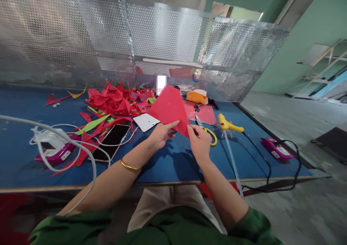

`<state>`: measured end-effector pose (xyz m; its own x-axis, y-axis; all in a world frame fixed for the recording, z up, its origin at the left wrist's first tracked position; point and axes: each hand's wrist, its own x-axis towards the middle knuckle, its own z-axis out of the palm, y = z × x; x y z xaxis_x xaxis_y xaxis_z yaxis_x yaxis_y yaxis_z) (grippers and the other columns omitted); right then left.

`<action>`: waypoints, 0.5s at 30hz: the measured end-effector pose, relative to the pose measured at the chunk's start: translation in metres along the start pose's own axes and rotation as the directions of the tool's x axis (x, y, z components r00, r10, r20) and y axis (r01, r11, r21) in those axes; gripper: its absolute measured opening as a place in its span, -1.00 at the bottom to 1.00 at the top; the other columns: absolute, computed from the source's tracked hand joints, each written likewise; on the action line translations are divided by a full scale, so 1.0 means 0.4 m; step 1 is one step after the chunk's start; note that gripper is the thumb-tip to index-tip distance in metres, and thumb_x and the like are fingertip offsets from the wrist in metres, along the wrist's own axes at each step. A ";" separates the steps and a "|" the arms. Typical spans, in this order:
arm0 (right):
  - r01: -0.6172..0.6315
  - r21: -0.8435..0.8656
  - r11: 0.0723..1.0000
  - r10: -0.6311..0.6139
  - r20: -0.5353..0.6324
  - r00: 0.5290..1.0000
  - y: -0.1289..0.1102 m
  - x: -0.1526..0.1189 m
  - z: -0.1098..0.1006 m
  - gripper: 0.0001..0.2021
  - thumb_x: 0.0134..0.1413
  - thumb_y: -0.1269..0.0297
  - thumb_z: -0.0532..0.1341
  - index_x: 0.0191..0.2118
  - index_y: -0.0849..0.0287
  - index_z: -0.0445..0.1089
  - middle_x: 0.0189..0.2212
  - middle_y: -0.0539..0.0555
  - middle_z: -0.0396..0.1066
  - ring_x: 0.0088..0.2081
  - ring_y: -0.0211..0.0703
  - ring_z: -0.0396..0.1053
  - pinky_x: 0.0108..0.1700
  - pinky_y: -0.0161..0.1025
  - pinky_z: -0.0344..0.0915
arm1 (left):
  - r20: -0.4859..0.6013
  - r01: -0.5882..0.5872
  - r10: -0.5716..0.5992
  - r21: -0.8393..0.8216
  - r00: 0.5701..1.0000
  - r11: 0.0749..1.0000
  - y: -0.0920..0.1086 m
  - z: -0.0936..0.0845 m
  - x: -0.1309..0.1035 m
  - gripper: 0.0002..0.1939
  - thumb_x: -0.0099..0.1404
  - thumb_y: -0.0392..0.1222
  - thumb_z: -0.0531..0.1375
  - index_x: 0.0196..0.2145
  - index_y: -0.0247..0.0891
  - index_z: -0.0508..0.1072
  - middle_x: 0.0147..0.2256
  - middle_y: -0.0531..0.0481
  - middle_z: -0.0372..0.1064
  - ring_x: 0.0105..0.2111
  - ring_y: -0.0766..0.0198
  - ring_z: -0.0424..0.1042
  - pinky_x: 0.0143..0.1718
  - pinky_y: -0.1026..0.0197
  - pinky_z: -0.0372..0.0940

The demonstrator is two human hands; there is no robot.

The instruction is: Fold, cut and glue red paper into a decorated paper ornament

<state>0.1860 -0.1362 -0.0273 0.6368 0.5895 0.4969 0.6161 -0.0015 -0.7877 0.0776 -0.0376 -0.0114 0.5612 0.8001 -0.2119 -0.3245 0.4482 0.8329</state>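
Observation:
A sheet of red paper (172, 105) is held up above the blue table, its narrower end pointing down to the right. My left hand (163, 133) pinches its lower left edge, thumb on top. With thumb and fingertips, my right hand (200, 142) grips the lower right corner. Just beyond the right hand lies a pair of scissors (214, 138) with yellow handles, partly covered by the fingers. A white card (145, 122) rests on the table beyond my left hand, and more red paper (208, 113) lies flat behind the scissors.
Red paper scraps (114, 99) are heaped at the back left. A phone (111, 143), white cables (93, 165) and a purple power strip (58, 152) lie left. On the right are a yellow glue gun (230, 124) and another purple strip (278, 150). A perforated metal screen (168, 35) stands behind.

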 end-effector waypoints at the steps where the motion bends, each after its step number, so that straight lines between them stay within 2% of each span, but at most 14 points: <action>1: 0.010 -0.048 0.999 -0.009 0.018 1.000 -0.001 -0.001 0.003 -0.63 0.23 0.07 0.10 -0.24 0.20 0.57 -0.39 0.07 0.58 -0.37 -0.14 0.44 -0.25 -0.26 0.30 | -0.005 0.023 -0.023 -0.018 1.000 1.000 -0.001 0.002 -0.001 -0.59 -0.18 -0.19 0.56 -0.35 -0.31 0.57 -0.39 -0.06 0.57 -0.51 0.29 0.46 -0.63 0.35 0.16; 6: 0.058 -0.251 0.966 -0.020 0.151 0.988 -0.002 0.010 -0.010 -0.62 0.34 0.09 0.03 -0.13 0.15 0.54 -0.32 0.05 0.59 -0.30 -0.16 0.48 -0.20 -0.30 0.31 | -0.061 0.093 -0.101 -0.126 0.993 0.988 0.007 0.013 -0.001 -0.76 0.01 -0.35 0.48 -0.36 -0.35 0.53 -0.51 0.00 0.52 -0.64 0.41 0.37 -0.69 0.40 0.12; 9: 0.063 -0.450 0.891 0.042 0.220 0.975 0.016 0.041 -0.045 -0.65 0.38 0.20 -0.01 0.04 0.18 0.46 -0.11 0.17 0.56 -0.10 -0.07 0.49 -0.08 -0.25 0.30 | -0.117 0.084 -0.111 -0.211 0.987 0.974 0.023 0.014 0.004 -0.90 0.21 -0.39 0.36 -0.35 -0.34 0.50 -0.53 0.04 0.50 -0.64 0.45 0.38 -0.69 0.44 0.16; 11: 0.038 -0.583 0.811 0.116 0.224 0.968 0.041 0.064 -0.069 -0.66 0.30 0.34 0.07 0.09 0.35 0.39 0.01 0.39 0.47 0.02 0.11 0.44 -0.01 -0.13 0.29 | -0.138 0.079 -0.117 -0.259 0.983 0.963 0.035 0.011 0.006 -0.94 0.30 -0.40 0.28 -0.35 -0.34 0.48 -0.53 0.05 0.49 -0.64 0.46 0.39 -0.68 0.45 0.20; 12: 0.026 -0.638 0.770 0.158 0.229 0.960 0.056 0.073 -0.078 -0.67 0.24 0.42 0.10 0.06 0.43 0.39 0.00 0.48 0.44 0.04 0.20 0.43 -0.01 -0.08 0.29 | -0.144 0.078 -0.122 -0.279 0.982 0.957 0.040 0.010 0.007 -0.93 0.33 -0.40 0.26 -0.34 -0.34 0.48 -0.53 0.06 0.49 -0.64 0.46 0.39 -0.68 0.45 0.22; 15: 0.018 -0.747 0.664 0.264 0.256 0.930 0.099 0.090 -0.089 -0.70 0.10 0.57 0.13 -0.04 0.52 0.41 -0.08 0.56 0.44 -0.01 0.29 0.46 -0.04 -0.02 0.31 | -0.152 0.079 -0.133 -0.322 0.979 0.944 0.050 0.004 0.007 -0.92 0.34 -0.41 0.24 -0.35 -0.35 0.47 -0.55 0.05 0.47 -0.65 0.43 0.40 -0.66 0.43 0.29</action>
<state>0.2498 -0.1437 -0.0277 0.6358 0.7549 0.1610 0.7669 -0.5942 -0.2423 0.0740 -0.0270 0.0053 0.4773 0.7843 -0.3963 -0.5070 0.6142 0.6047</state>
